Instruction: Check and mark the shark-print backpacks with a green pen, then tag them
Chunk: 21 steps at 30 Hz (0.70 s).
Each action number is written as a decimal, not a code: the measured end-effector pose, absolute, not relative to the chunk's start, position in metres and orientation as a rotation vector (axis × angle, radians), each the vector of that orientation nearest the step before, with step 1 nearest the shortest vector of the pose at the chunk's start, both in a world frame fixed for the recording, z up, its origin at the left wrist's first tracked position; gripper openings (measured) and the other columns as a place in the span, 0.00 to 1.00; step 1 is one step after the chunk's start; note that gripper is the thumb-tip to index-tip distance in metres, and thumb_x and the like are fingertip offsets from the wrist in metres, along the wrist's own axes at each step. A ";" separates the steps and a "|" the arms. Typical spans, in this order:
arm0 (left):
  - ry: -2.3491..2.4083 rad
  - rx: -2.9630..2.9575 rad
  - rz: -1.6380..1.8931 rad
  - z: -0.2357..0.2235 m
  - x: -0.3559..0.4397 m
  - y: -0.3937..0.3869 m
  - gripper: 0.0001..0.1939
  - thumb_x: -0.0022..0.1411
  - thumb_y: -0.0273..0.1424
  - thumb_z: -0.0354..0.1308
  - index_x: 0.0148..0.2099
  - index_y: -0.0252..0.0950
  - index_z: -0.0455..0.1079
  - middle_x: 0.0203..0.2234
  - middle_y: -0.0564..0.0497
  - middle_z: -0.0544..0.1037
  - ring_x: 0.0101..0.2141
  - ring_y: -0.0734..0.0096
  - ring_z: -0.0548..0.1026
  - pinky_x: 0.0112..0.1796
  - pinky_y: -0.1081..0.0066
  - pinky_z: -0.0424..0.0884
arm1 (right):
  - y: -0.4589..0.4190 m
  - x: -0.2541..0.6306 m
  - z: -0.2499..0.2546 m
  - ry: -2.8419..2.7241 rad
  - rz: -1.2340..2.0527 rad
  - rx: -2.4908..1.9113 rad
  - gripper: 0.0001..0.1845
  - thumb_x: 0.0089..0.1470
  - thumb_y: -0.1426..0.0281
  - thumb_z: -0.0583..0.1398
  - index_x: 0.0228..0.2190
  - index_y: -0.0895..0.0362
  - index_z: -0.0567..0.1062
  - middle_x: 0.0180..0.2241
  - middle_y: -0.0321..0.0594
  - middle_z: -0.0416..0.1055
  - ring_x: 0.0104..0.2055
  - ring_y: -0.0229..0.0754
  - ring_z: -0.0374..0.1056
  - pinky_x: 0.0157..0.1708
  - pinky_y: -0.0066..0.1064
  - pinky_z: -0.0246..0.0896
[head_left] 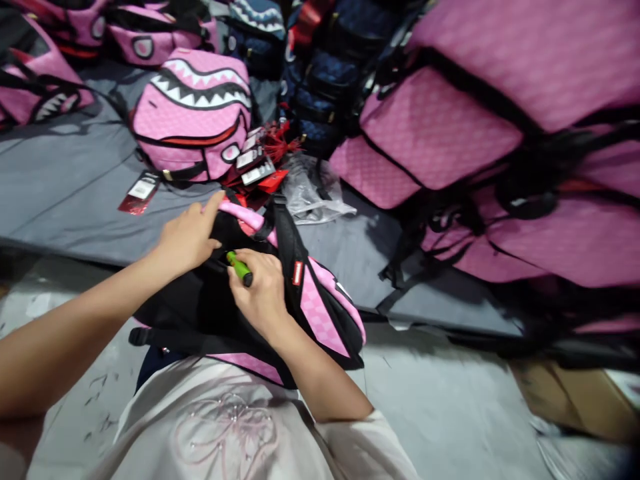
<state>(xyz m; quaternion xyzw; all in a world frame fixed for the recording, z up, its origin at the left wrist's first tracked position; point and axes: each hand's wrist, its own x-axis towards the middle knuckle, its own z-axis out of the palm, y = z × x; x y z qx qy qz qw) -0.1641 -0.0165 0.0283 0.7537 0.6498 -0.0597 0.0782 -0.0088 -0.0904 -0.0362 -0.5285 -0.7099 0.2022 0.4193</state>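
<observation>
A pink and black backpack point(325, 303) leans at the table's near edge, its black back panel facing up toward me. My left hand point(193, 233) grips the bag's top edge by the pink piping, thumb on the black side. In my right hand point(263, 283) is a small green tool with a black end point(240, 269), held against the black panel just below the top edge. The tool's working tip is hidden, so its kind is unclear. Black shoulder straps point(287, 240) lie along the bag, one bearing a small red label.
On the grey table point(65, 193) sits a small pink bag with shark teeth point(195, 117). Red tags point(257, 170) and a clear plastic bag point(315, 190) lie beyond my hands. Pink backpacks point(450, 133) are piled right; dark blue bags point(320, 80) stand behind. Cardboard point(575, 400) lies lower right.
</observation>
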 end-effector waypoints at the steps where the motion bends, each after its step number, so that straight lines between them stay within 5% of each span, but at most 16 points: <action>1: 1.953 2.271 -0.186 0.028 -0.165 -0.015 0.44 0.68 0.37 0.57 0.77 0.42 0.38 0.58 0.33 0.70 0.54 0.40 0.76 0.47 0.53 0.76 | -0.089 -0.005 -0.030 -1.755 0.570 -1.282 0.04 0.59 0.71 0.62 0.38 0.54 0.76 0.46 0.43 0.82 0.47 0.45 0.78 0.53 0.40 0.66; 6: 1.980 2.282 -0.192 0.021 -0.167 -0.011 0.47 0.66 0.38 0.60 0.77 0.43 0.36 0.58 0.35 0.71 0.53 0.38 0.76 0.47 0.53 0.75 | -0.076 0.052 0.014 -1.519 0.401 -1.070 0.10 0.57 0.72 0.62 0.42 0.51 0.71 0.42 0.36 0.80 0.44 0.43 0.78 0.59 0.43 0.64; 9: 1.980 2.279 -0.179 0.017 -0.167 -0.010 0.47 0.66 0.38 0.60 0.77 0.43 0.37 0.58 0.35 0.70 0.53 0.38 0.75 0.47 0.53 0.75 | -0.045 0.106 0.012 -1.504 0.192 -1.203 0.11 0.55 0.75 0.59 0.40 0.51 0.72 0.36 0.34 0.78 0.39 0.43 0.76 0.55 0.42 0.66; 12: 1.990 2.265 -0.187 0.014 -0.168 -0.010 0.47 0.66 0.38 0.59 0.77 0.43 0.36 0.57 0.35 0.71 0.53 0.37 0.75 0.46 0.51 0.75 | 0.004 0.148 -0.024 -1.693 0.109 -1.617 0.12 0.55 0.77 0.54 0.39 0.56 0.75 0.40 0.44 0.78 0.44 0.47 0.75 0.50 0.39 0.68; 16: 1.988 2.283 -0.180 0.011 -0.168 -0.009 0.47 0.66 0.36 0.58 0.78 0.41 0.36 0.60 0.35 0.69 0.55 0.38 0.74 0.46 0.51 0.76 | 0.065 0.166 -0.081 -2.098 0.187 -2.219 0.19 0.64 0.73 0.52 0.52 0.61 0.75 0.54 0.55 0.75 0.53 0.51 0.75 0.51 0.36 0.67; 21: 1.992 2.273 -0.182 0.005 -0.170 -0.008 0.44 0.68 0.36 0.55 0.78 0.42 0.36 0.62 0.36 0.68 0.56 0.40 0.74 0.46 0.52 0.76 | 0.111 0.156 -0.109 -2.242 0.240 -2.240 0.22 0.66 0.60 0.58 0.54 0.61 0.76 0.53 0.58 0.77 0.54 0.52 0.75 0.50 0.34 0.68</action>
